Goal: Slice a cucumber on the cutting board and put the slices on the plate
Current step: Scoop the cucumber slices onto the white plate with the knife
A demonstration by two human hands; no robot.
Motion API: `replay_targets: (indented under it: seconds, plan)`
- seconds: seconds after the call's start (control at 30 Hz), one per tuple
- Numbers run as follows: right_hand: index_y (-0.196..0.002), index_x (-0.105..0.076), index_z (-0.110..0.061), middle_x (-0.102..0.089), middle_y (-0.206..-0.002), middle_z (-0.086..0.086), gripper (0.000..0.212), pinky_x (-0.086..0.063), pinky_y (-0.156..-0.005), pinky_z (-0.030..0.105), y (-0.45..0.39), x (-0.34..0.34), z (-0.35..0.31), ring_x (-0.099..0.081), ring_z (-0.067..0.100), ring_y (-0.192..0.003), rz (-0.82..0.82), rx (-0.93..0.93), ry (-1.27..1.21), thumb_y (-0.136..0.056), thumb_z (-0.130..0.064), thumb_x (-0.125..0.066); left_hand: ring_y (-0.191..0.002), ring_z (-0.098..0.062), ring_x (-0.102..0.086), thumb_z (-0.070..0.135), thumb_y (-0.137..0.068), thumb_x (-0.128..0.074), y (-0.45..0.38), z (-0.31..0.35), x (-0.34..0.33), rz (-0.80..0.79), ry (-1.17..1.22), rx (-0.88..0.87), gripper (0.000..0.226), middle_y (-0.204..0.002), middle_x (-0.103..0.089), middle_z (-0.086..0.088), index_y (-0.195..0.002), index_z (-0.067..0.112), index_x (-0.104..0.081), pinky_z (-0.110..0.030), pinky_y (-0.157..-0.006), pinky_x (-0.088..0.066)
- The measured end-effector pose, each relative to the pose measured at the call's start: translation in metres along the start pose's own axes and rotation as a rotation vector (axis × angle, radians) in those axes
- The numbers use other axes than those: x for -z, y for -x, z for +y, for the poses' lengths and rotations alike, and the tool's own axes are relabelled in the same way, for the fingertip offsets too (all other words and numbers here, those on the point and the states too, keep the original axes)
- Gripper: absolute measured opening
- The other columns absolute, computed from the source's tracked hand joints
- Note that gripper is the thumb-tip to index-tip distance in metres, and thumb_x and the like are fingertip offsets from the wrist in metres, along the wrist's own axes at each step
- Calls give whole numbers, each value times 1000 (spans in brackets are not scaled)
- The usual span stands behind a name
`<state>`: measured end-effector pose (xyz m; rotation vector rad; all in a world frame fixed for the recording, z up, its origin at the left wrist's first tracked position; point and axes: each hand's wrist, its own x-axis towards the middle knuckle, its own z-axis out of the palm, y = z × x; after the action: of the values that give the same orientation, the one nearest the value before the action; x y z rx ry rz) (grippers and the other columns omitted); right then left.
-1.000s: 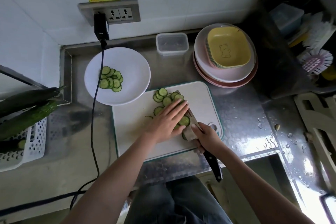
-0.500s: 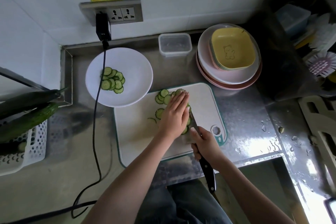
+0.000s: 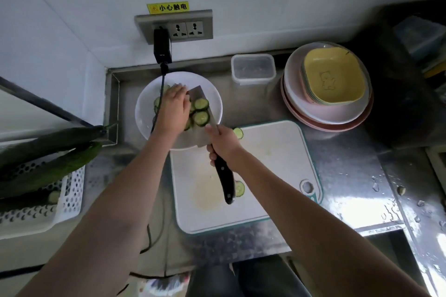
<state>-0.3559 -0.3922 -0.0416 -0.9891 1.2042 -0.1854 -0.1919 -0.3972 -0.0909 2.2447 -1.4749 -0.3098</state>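
The right hand (image 3: 223, 141) is clamped around the black handle of a cleaver (image 3: 205, 128), whose broad blade reaches out over the white plate (image 3: 212, 99) with several cucumber slices (image 3: 201, 111) lying on its flat. The left hand (image 3: 174, 109) lies flat, fingers together and extended, against those slices at the blade's left side, above the plate; it grips nothing. More slices show on the plate just under and left of the left hand.

Below the right hand sits the white cutting board (image 3: 270, 164) on the steel bench (image 3: 342, 159). One stray slice (image 3: 238, 132) lies on the board just right of the right hand's knuckles, and another slice (image 3: 239, 188) lies beside the handle's butt end.

A black cable (image 3: 162, 84) runs from a wall socket (image 3: 185, 29) across the plate and under the left wrist. Far left of the left arm, whole cucumbers (image 3: 48, 152) rest in a white perforated basket (image 3: 70, 198). Beyond the right hand stand a clear lidded container (image 3: 253, 69) and a stack of plates (image 3: 325, 113) topped by a yellow square dish (image 3: 334, 75).
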Motion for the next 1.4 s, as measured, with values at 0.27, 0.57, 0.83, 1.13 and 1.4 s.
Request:
replay_targets:
  seconds: [0.27, 0.57, 0.83, 1.13, 1.4]
  plan:
    - [-73, -46, -14, -42, -55, 7, 27, -39, -39, 23, -3, 17, 3, -39, 19, -37, 129, 32, 135, -96, -28, -42, -143, -25, -20, 34, -99, -29, 29, 15, -4, 97, -36, -123, 50, -150, -33, -11, -144, 12, -37, -47, -117, -11]
    - [-69, -42, -18, -44, -62, 8, 28, -37, -37, 19, 4, 16, 8, -42, 21, -40, 163, 90, 270, -95, -26, -39, -146, -20, 1, 28, -102, -29, 25, 9, -21, -26, -209, 73, 52, -158, -10, -5, -151, 22, -13, -50, -116, -2]
    - [-67, -40, -18, -47, -62, 7, 34, -44, -40, 27, 9, 22, 5, -47, 21, -36, 197, 154, 435, -97, -32, -39, -88, -26, -58, 27, -78, -49, 33, 18, -7, 264, -83, 4, 27, -88, -65, -6, -68, 6, -64, -37, -98, -36]
    - [-86, -51, -16, -60, -81, 10, 27, -36, -58, 32, 9, 21, 3, -54, 32, -74, 263, 283, 734, -99, -35, -37, -140, -27, -26, 23, -99, -37, 27, 10, -11, 111, -65, 72, 41, -144, -43, -11, -136, 9, -45, -45, -116, -11]
    - [-87, -53, -10, -60, -79, 11, 33, -54, -61, 45, 14, 38, 2, -61, 35, -71, 405, 257, 499, -98, -37, -37, -146, -22, -2, 36, -101, -20, 24, -16, -10, -66, -196, 210, 58, -158, -7, -9, -150, 7, -10, -45, -118, 0]
